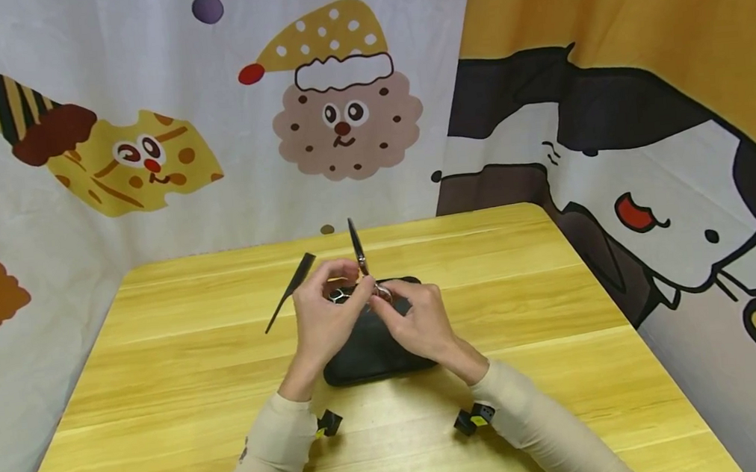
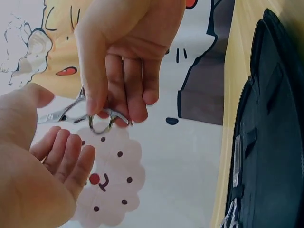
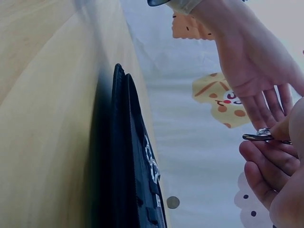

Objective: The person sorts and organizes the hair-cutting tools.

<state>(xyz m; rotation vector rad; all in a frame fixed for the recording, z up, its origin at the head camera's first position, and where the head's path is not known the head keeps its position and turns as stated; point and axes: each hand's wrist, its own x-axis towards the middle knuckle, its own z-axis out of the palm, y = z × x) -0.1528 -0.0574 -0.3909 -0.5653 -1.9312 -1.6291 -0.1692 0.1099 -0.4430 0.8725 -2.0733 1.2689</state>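
My right hand (image 1: 422, 322) pinches the handle of silver scissors (image 1: 358, 249) between thumb and fingers, blades pointing up and away. In the left wrist view the finger rings of these scissors (image 2: 100, 124) show below the right thumb. My left hand (image 1: 324, 312) is beside the scissors, its thumb and fingers apart on either side of them in the left wrist view (image 2: 47, 175); whether it touches them I cannot tell. Under both hands lies a black zip case (image 1: 374, 349), open in the wrist views. Silver scissor rings (image 3: 151, 161) show inside it.
A black comb (image 1: 291, 288) lies on the wooden table (image 1: 181, 373), left of the case. Behind the table hangs a curtain (image 1: 245, 180) printed with cartoon figures. Small black devices (image 1: 330, 422) are strapped at both sleeved wrists.
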